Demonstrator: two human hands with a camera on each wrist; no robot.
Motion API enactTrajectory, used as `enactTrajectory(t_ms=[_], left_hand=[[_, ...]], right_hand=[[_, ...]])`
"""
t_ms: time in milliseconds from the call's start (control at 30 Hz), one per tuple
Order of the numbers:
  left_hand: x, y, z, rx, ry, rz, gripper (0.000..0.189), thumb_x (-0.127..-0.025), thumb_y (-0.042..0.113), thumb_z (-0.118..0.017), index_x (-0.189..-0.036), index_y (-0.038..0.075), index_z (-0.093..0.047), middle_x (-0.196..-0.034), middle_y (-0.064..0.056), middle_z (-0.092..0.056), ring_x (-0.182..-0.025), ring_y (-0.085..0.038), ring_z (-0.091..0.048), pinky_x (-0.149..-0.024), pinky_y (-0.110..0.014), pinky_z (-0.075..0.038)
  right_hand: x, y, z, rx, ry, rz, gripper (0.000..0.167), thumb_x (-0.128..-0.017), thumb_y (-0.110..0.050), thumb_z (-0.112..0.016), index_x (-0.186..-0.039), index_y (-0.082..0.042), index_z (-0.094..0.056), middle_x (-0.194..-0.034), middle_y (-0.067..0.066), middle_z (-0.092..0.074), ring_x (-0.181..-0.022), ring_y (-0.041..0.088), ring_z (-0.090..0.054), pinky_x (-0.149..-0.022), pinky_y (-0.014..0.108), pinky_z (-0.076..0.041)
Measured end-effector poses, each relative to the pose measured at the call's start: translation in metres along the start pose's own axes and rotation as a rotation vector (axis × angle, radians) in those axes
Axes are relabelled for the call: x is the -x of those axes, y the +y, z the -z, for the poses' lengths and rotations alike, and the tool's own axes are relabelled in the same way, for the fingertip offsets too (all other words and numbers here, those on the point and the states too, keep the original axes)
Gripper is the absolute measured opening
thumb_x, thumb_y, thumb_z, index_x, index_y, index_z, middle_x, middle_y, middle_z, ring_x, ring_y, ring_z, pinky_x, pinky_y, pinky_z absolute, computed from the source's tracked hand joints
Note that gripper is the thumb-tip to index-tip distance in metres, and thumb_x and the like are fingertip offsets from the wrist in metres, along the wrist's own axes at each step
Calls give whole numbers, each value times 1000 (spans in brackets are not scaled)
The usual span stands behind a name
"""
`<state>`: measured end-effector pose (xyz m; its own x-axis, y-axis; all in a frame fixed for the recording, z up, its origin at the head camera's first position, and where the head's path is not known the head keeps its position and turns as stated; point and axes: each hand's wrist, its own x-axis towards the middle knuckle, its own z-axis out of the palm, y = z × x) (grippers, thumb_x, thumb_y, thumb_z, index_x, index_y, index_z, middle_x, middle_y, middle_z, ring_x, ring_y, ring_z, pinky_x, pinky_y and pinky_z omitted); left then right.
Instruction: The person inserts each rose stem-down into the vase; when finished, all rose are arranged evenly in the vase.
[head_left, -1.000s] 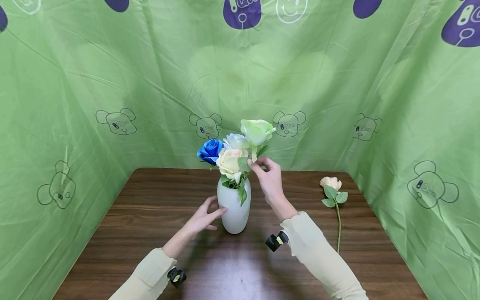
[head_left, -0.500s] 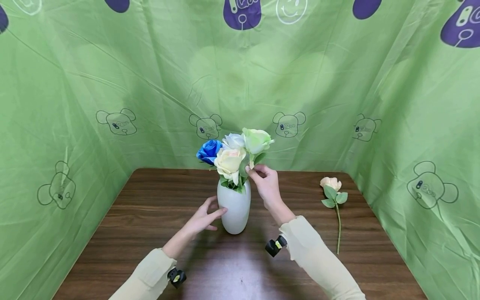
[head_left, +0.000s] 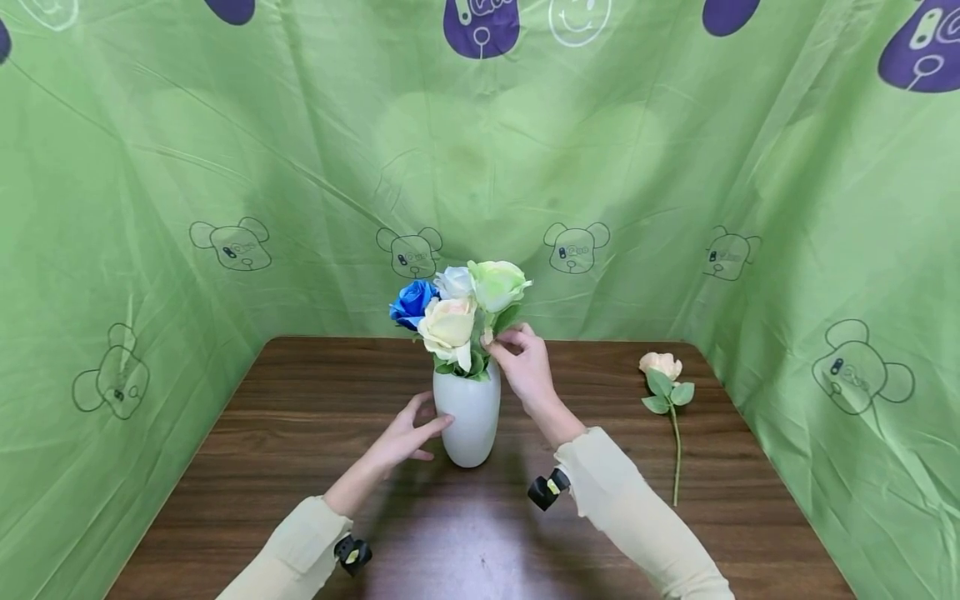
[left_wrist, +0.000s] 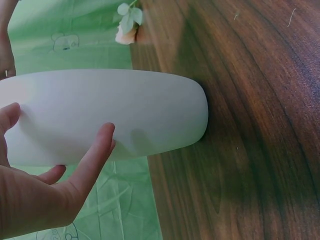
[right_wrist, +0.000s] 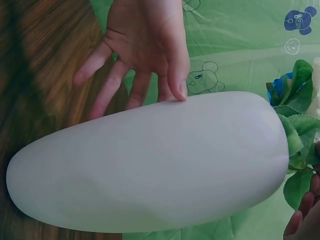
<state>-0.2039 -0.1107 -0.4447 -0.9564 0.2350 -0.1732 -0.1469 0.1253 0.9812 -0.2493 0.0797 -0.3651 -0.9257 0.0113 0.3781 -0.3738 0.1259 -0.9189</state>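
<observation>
A white vase [head_left: 467,421] stands upright on the table, holding a blue rose [head_left: 413,303], a pale blue rose [head_left: 454,282] and a cream rose [head_left: 447,325]. Against its left side rests my left hand [head_left: 406,434], fingers spread; the right wrist view shows this hand [right_wrist: 142,42] with fairly straight fingers and the thumb touching the vase wall. Above the mouth, at the right, my right hand [head_left: 525,367] pinches the stem of a pale green rose [head_left: 498,286]. The stem's lower end is hidden. Only part of the right hand [right_wrist: 306,212] shows at the right wrist view's edge.
A peach rose [head_left: 661,365] with green leaves lies on the right of the dark wooden table [head_left: 300,408], its stem toward the front. Green printed cloth [head_left: 322,167] hangs behind the table and along both sides.
The right hand has moved down and slightly left with the green rose, whose head now sits lower beside the others. The cream and blue roses have shifted slightly left. The left hand stays put.
</observation>
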Motion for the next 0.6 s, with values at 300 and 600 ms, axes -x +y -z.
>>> enactTrajectory(t_ms=[300, 600], left_hand=[[-5, -7, 0, -11, 17, 8, 69, -81, 34, -63, -135, 10, -27, -127, -20, -38, -104, -38, -48, -63, -43, -50], [-3, -6, 0, -11, 21, 6, 68, -81, 33, -63, -135, 10, -27, -127, -19, -38, -103, -37, -49, -63, -43, -50]], right_hand=[[4, 13, -3, 97, -23, -43, 13, -76, -9, -68, -84, 1, -69, -85, 2, -53, -85, 16, -50, -71, 29, -43], [5, 14, -1, 90, -69, -73, 14, -75, -4, -67, -86, 4, -68, -86, 9, -54, -85, 21, -49, -68, 30, -43]])
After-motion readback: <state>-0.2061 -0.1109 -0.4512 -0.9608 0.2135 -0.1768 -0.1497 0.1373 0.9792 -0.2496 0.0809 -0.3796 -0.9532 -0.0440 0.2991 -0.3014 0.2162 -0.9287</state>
